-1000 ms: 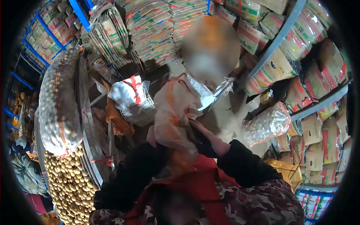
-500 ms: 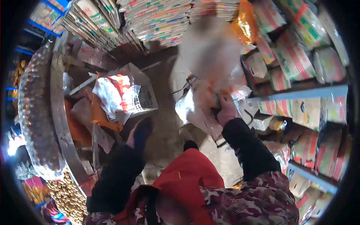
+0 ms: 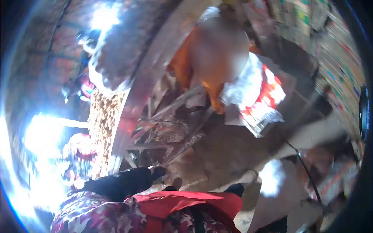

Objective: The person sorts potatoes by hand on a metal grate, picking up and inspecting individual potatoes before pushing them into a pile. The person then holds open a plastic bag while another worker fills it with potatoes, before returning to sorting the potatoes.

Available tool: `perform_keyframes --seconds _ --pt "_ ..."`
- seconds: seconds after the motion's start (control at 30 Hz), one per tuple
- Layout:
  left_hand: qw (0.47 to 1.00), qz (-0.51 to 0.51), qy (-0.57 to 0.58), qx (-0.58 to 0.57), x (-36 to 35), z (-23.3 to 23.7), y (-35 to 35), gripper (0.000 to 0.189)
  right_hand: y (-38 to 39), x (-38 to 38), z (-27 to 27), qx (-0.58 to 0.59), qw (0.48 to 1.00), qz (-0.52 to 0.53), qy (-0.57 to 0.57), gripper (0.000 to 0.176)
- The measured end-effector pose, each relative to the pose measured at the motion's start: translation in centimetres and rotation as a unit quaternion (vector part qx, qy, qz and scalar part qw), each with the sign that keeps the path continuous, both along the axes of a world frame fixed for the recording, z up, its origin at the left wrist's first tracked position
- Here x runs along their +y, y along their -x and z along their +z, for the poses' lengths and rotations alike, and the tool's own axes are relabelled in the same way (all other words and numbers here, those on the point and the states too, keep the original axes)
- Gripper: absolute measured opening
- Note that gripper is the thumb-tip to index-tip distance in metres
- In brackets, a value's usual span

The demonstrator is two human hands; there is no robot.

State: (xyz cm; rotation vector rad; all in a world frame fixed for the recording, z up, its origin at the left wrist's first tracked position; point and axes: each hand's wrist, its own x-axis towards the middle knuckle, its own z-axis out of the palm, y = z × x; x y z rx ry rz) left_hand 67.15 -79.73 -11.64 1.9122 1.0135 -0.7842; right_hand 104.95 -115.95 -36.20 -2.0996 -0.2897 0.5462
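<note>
My left hand (image 3: 157,172), dark and smeared by motion, sticks out of a black sleeve low in the view. Its fingers do not show clearly, and I make out nothing held in it. The hand is nearest to some wooden slats (image 3: 155,146) beside the long table edge. Further up and right stands a pale crate (image 3: 258,132) with white and red plastic bags (image 3: 268,93) over it. Orange sheeting (image 3: 213,97) hangs beside the crate. My right hand is out of view.
A heap of small tan pieces (image 3: 103,128) lies along the table at left, with a bulky, clear-wrapped bundle (image 3: 116,54) above it. Stacked flattened cartons (image 3: 340,66) line the right. At lower right are a pale sheet (image 3: 279,198) and a dark strap (image 3: 307,171).
My view has swung left, toward the table and the tan heap. The crate now appears further right. My right hand, earlier at the pale bags, has left the view.
</note>
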Motion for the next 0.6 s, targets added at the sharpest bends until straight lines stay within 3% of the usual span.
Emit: perform_keyframes --seconds 0.23,0.3,0.43,0.47,0.5,0.53,0.57,0.6 --pt "0.987 -0.097 0.064 0.111 -2.2 -10.7 -2.8 0.033 2.4 1.1 5.9 -0.041 0.998 -0.013 -0.038 0.045" --pt "0.987 -0.097 0.081 0.103 -1.3 -10.4 -1.7 0.034 2.6 1.8 8.5 -0.06 0.997 -0.016 -0.045 0.045" --pt "0.975 -0.016 0.219 -0.008 -1.0 -8.0 -1.4 0.034 3.2 3.1 13.7 -0.109 0.992 -0.036 -0.055 0.045" --pt "0.911 0.293 0.29 -0.035 -1.4 -8.3 -0.4 0.034 3.8 3.7 15.0 -0.119 0.99 -0.042 -0.057 0.045" --pt "0.747 0.568 0.342 -0.049 -1.2 -8.4 0.8 0.034 4.7 4.3 16.5 -0.128 0.989 -0.048 -0.056 0.045" --pt "0.736 0.57 0.36 -0.056 -0.4 -4.9 -1.6 0.034 5.7 4.8 18.0 -0.139 0.987 -0.055 -0.051 0.045" --pt "0.891 0.328 0.242 -0.202 0.7 -0.6 -2.9 0.035 6.5 5.3 19.9 -0.152 0.985 -0.062 -0.046 0.045" --pt "0.938 0.056 0.083 -0.332 2.1 3.8 -3.1 0.037 7.1 6.2 22.0 -0.166 0.983 -0.068 -0.043 0.045"
